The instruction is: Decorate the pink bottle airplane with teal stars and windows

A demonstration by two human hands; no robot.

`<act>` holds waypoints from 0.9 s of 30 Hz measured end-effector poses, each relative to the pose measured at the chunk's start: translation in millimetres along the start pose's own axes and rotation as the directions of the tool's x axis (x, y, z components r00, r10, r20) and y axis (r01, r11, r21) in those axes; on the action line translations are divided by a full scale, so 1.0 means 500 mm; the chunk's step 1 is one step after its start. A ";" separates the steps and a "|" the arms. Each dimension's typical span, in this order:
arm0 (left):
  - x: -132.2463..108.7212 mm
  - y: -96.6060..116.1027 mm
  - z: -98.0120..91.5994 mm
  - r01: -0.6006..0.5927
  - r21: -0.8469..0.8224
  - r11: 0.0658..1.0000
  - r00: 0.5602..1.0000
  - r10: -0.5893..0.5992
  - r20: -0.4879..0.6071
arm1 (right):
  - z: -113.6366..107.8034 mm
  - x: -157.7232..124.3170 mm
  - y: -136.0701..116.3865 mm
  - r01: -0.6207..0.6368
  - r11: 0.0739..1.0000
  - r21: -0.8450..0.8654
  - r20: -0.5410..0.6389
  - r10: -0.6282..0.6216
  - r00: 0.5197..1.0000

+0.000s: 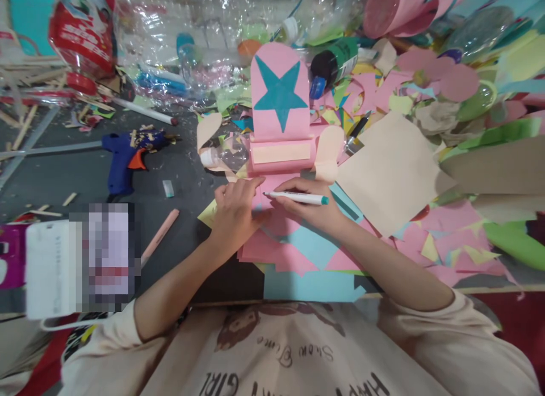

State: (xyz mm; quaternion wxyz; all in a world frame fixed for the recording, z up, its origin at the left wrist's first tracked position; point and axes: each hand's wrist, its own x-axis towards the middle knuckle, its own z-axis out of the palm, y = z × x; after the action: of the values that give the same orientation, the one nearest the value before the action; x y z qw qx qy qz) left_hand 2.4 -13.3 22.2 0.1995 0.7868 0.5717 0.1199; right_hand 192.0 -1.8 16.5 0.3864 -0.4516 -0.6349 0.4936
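In my right hand (309, 200) is a white marker (298, 198) with a teal end, its tip pointing left just above the pink paper (283, 184). My left hand (240, 205) rests on the left part of that paper, fingers stretched out and holding nothing. Beyond both hands lies a pink paper piece with a rounded top, bearing a teal star (279, 93). A cream paper strip (281, 151) sits across the pink fold below the star. Light blue paper (313, 245) lies under the pink sheets near my right forearm.
A blue glue gun (123, 157) lies at left, near a pink stick-like piece (160, 235) and a white box (49, 271). A large cream sheet (392, 169) and many paper scraps spread at right. Plastic bottles, clear wrap (230, 38) and a green bottle (343, 58) crowd the back.
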 end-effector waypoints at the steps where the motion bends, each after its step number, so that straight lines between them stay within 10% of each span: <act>1: 0.000 0.000 0.000 0.003 -0.003 1.000 1.000 -0.003 0.001 | -0.001 0.001 0.000 0.002 1.000 0.003 0.009 -0.002 1.000; 27: 0.001 0.002 -0.001 -0.013 0.008 1.000 1.000 0.013 -0.007 | 0.002 -0.007 -0.013 -0.020 0.997 -0.077 -0.041 0.017 0.999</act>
State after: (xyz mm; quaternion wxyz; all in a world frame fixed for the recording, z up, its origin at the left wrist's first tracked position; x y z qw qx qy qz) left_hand 3.2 -13.1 23.2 0.1936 0.7908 0.5678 0.1218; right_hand 191.0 -6.0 22.5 0.3770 -0.4819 -0.6413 0.4629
